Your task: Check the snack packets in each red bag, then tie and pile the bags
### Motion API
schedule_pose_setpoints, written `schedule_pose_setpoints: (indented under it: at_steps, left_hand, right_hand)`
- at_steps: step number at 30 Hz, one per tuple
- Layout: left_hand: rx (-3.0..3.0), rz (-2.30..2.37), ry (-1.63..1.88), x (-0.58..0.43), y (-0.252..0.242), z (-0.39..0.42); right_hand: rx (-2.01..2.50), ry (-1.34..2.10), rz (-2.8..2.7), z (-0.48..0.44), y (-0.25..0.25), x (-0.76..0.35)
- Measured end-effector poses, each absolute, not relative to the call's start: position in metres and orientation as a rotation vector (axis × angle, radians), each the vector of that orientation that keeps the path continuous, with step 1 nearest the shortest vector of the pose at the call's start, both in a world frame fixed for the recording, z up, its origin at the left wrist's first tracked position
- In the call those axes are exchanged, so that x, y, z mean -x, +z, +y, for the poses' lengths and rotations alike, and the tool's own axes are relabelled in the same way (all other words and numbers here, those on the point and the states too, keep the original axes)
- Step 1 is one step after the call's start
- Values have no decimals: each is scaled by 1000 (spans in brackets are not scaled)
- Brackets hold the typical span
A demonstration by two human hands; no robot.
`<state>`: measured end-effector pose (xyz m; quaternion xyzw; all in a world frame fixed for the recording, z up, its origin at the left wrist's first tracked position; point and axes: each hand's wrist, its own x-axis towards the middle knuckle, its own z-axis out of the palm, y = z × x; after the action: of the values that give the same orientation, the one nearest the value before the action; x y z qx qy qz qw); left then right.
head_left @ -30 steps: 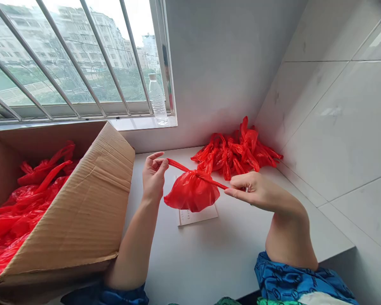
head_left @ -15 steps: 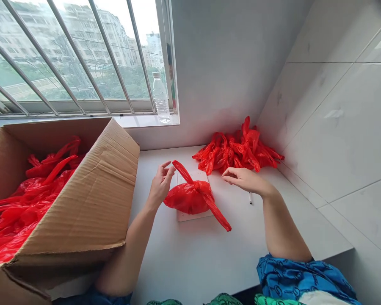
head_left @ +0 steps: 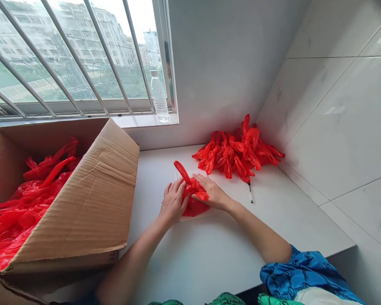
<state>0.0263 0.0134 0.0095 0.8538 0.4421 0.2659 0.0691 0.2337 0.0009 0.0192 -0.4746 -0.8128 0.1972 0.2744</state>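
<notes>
On the white counter (head_left: 165, 262) lies a knotted red plastic bag (head_left: 195, 208), one loop handle standing up from it. My left hand (head_left: 174, 201) rests over its left side, fingers bent against the plastic. From the right, my right hand (head_left: 213, 194) grips the knot area, with red plastic showing between thumb and fingers. Together the hands cover much of the bag. Under it, the edge of a pale flat sheet or pad peeks out, mostly hidden.
A cardboard box (head_left: 79, 203) holding several red bags (head_left: 28, 203) stands at the left. A heap of red bags (head_left: 238, 148) lies by the back wall, with a pen (head_left: 250, 193) in front. A clear bottle (head_left: 159, 97) stands on the sill beside the barred window.
Both hands have come inward and down onto the red bag, which they did not grip before. Its right-hand tail is now gathered under my right hand. One bag in the heap has slumped toward the pen.
</notes>
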Motion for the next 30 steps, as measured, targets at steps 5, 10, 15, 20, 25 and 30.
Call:
schedule_pose_setpoints:
  at_steps: [5,10,15,20,25,30]
  left_hand:
    - [-2640,1333,726,-23,-15,21]
    - [-2650,1361,673,-24,-25,23]
    - [-2620,1371,637,-24,-32,25]
    - [-2618,1326,656,-24,-32,26]
    - [-2668,1303,691,-24,-34,27]
    - [-2703,1331,671,-24,-37,28]
  right_hand:
    - [1311,415,-2180,7,-15,-228]
    - [1339,372,-2215,5,-20,-224]
    - [1350,364,-2222,5,-22,-223]
    - [1351,351,-2223,5,-22,-224]
    - [1353,353,-2210,5,-22,-223]
    - [1367,359,-2208,5,-23,-223]
